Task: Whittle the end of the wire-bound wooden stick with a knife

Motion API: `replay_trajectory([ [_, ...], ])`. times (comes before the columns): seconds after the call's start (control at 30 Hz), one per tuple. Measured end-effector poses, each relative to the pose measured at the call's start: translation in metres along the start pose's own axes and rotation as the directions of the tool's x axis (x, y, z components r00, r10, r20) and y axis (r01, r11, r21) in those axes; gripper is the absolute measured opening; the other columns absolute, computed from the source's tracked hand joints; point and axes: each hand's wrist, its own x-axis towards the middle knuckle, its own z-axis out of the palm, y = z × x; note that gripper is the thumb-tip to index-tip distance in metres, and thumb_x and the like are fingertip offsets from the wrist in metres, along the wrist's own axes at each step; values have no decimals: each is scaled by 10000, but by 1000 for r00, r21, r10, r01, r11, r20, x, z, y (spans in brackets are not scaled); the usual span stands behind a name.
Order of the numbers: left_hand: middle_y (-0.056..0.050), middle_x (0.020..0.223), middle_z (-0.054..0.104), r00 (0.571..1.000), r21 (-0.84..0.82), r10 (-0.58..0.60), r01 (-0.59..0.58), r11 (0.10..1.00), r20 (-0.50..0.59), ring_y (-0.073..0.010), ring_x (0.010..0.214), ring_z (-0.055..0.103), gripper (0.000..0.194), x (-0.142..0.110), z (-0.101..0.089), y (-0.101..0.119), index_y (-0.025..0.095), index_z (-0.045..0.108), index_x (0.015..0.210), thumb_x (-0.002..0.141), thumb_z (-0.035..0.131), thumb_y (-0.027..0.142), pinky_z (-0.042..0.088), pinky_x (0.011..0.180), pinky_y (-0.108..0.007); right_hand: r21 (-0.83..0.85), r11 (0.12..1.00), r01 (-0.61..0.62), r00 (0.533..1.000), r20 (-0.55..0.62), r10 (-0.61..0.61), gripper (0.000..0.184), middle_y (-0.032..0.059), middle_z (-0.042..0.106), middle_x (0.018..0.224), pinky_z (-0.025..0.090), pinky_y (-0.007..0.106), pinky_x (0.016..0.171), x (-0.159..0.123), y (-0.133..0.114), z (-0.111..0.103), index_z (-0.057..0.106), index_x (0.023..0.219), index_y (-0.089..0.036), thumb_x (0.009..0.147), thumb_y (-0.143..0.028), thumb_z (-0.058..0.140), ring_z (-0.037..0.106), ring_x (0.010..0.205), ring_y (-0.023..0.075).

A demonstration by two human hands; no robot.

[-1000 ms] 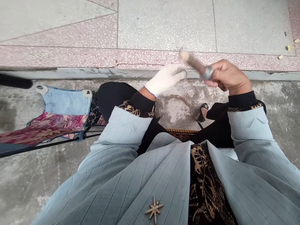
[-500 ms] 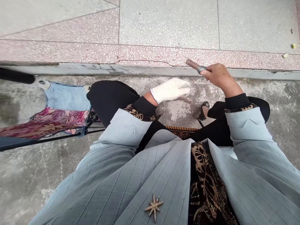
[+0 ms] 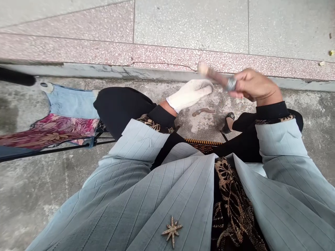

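My right hand point(image 3: 252, 85) is closed on a short brown stick with a metal band point(image 3: 218, 78), which points left and up and is blurred by motion. My left hand point(image 3: 190, 93) wears a white glove. Its fingers are curled, and its fingertips sit just under the stick's far end. I cannot make out anything inside the glove. A small brown curved piece point(image 3: 202, 111) lies on the concrete ground below both hands, between my knees.
A folding stool with a patchwork fabric seat point(image 3: 61, 120) stands at my left. A raised terrazzo step point(image 3: 104, 54) runs across ahead. My sandalled foot point(image 3: 227, 122) rests on the concrete near the brown piece.
The left gloved hand rose from near the ground up to the stick's tip. The right hand swung the stick down and inward a little.
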Motion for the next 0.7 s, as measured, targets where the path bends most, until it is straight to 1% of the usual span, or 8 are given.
replay_trajectory([
  [0.07, -7, 661, 591, 1000, -104, -16, 17, 994, 11, -87, 541, 462, 288, 2, 5, -3, 152, 672, 925, 1006, 446, 311, 401, 569, -243, 73, 993, 92, 944, -324, -64, 595, 3, 526, 685, 305, 298, 521, 0, -2, -4, 603, 817, -207, 791, -797, 673, 373, 535, 111],
  [0.1, -4, 632, 574, 999, -142, -21, 24, 990, 25, -84, 522, 448, 281, 4, 8, -4, 153, 669, 911, 1009, 451, 301, 394, 557, -242, 87, 990, 110, 913, -403, -66, 603, 9, 517, 695, 294, 312, 521, 2, -1, -5, 587, 834, -218, 790, -815, 656, 355, 538, 121],
  [0.33, -30, 662, 604, 985, -176, -20, 50, 983, 172, -77, 521, 443, 259, 3, 18, 7, 143, 689, 870, 985, 496, 274, 348, 527, -236, 36, 998, -52, 795, -603, 63, 576, 27, 550, 687, 323, 326, 560, 23, 19, -11, 559, 846, -229, 880, -804, 569, 396, 596, 143],
  [0.43, -26, 676, 619, 980, -120, 19, 5, 993, 198, -83, 530, 452, 267, 1, 15, 12, 141, 707, 873, 963, 501, 287, 353, 540, -245, -210, 935, -286, 744, -664, 78, 497, 37, 538, 645, 359, 338, 605, 28, 25, -12, 560, 721, -206, 955, -642, 606, 449, 592, 148],
  [0.5, -22, 696, 635, 988, -26, 33, -30, 999, 152, -95, 564, 491, 275, 1, 10, 11, 141, 715, 864, 944, 504, 299, 383, 577, -255, -414, 795, -444, 767, -635, 98, 473, 40, 526, 605, 368, 352, 639, 30, 27, -14, 563, 643, -195, 951, -540, 664, 485, 602, 167],
  [0.57, -19, 722, 656, 997, 90, 42, -47, 995, 61, -115, 628, 544, 280, 1, 5, 8, 138, 722, 870, 927, 509, 312, 421, 641, -267, -538, 686, -490, 826, -537, 169, 461, 38, 524, 573, 377, 357, 653, 31, 29, -16, 583, 622, -190, 929, -513, 700, 513, 617, 186],
  [0.63, -18, 740, 672, 998, 186, 57, -53, 981, -16, -133, 696, 582, 286, 1, 0, 5, 132, 727, 891, 917, 508, 314, 445, 704, -278, -589, 652, -478, 874, -392, 287, 462, 31, 529, 546, 387, 345, 648, 31, 31, -18, 610, 622, -185, 919, -523, 711, 523, 607, 183],
  [0.7, -17, 751, 684, 997, 249, 69, -58, 967, -39, -145, 748, 603, 280, 0, -5, 3, 128, 730, 900, 906, 510, 300, 454, 746, -279, -615, 657, -436, 890, -190, 414, 465, 16, 533, 528, 384, 320, 632, 29, 32, -18, 623, 614, -175, 915, -514, 725, 501, 570, 150],
])
